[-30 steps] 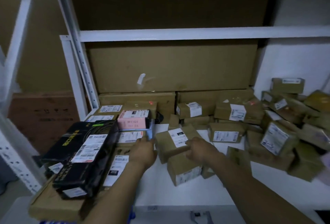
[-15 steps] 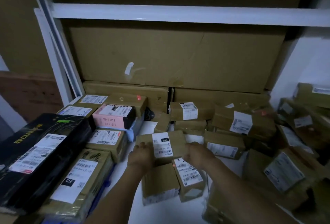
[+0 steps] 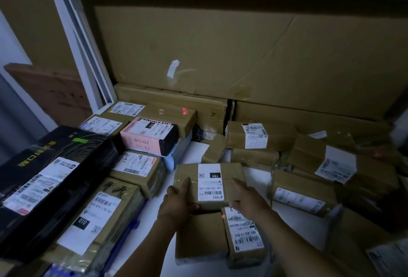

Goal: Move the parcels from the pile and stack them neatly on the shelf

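OK, we clamp the parcel (image 3: 209, 185) at both ends, left hand (image 3: 176, 201) and right hand (image 3: 248, 199), above boxes (image 3: 201, 237) on the shelf (image 3: 192, 152). Narrow bare strip leftward; stack (image 3: 136, 170) hems left, pile (image 3: 309, 190) crowds right.

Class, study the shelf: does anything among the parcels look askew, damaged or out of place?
The brown parcels on the right lie tilted and overlapping, a loose pile beside the squared stacks on the left. The big cardboard sheet behind is creased, with a bent tape strip on it.
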